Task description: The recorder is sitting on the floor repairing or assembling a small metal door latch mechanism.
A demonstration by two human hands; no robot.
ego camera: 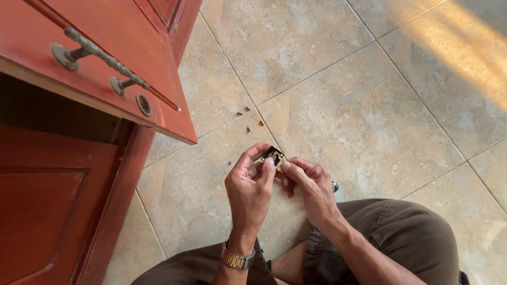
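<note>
Small black-and-brass metal piece [274,155], possibly a lock part, sits pinched between the fingertips of left hand [249,190] and right hand [311,186] above beige floor tiles [369,105], beside a red wooden drawer [90,63].

Glossy red-painted wooden drawer front [105,63] carries a dull twisted metal handle [100,55]; mottled beige stone-look floor tiles [359,116] appear smooth, matt.
</note>
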